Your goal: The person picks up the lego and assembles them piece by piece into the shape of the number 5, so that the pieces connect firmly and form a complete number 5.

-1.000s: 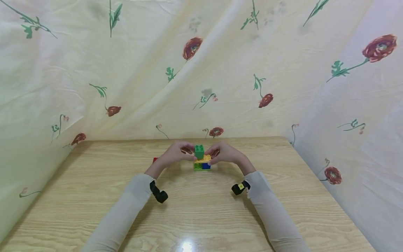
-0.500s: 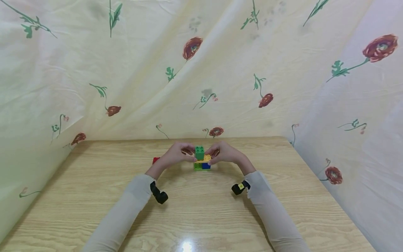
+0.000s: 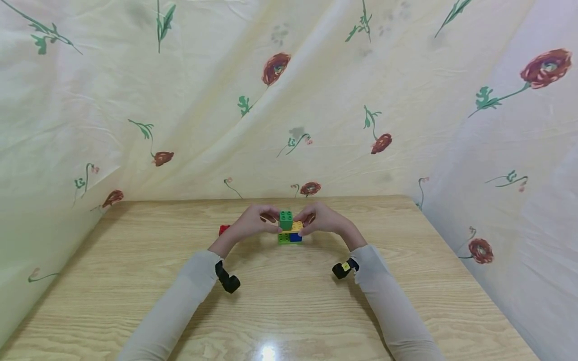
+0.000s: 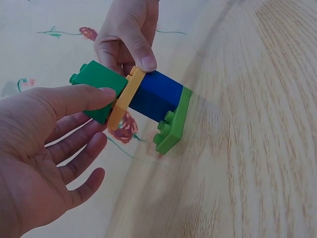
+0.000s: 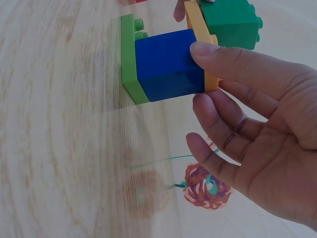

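Note:
A small stack of toy building bricks stands toward the back of the table. It has a light green plate (image 5: 130, 64) at the bottom, a blue brick (image 5: 168, 62) on its right half, and a yellow plate (image 4: 126, 96) across the top. On the yellow plate's left end sits a green brick (image 3: 286, 220). My left hand (image 3: 255, 220) pinches that green brick between thumb and fingers. My right hand (image 3: 327, 220) grips the yellow plate's right end, its thumb overlapping the blue brick's top edge. Under the yellow plate's left half there is a gap above the light green studs.
A red brick (image 3: 224, 229) lies left of the stack, partly hidden behind my left wrist. The wooden table (image 3: 289, 311) ends at a flower-patterned cloth (image 3: 203, 100) hanging behind and at both sides.
The green brick has come down slightly onto the yellow plate, and my left hand has lowered a little with it. My right hand stays in place.

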### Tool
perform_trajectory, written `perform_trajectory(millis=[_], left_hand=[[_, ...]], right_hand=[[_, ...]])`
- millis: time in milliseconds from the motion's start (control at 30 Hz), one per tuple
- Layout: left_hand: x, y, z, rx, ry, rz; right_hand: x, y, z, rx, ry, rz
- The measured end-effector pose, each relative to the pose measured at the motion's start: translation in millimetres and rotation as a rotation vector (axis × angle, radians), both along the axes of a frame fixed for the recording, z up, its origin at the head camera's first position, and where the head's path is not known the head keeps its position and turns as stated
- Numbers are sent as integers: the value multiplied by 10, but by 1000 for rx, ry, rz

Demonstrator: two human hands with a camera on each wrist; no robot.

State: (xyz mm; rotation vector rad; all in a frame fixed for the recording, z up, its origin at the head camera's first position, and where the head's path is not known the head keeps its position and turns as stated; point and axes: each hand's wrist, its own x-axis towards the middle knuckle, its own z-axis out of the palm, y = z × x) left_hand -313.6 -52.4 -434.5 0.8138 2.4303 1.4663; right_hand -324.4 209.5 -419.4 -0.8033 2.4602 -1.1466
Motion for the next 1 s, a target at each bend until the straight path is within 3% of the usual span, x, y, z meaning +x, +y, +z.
perform_trajectory(millis=[1000], left_hand=[[-13, -14, -9, -3, -11, 3]], right_hand=[[-52, 3, -36, 7, -3, -4]])
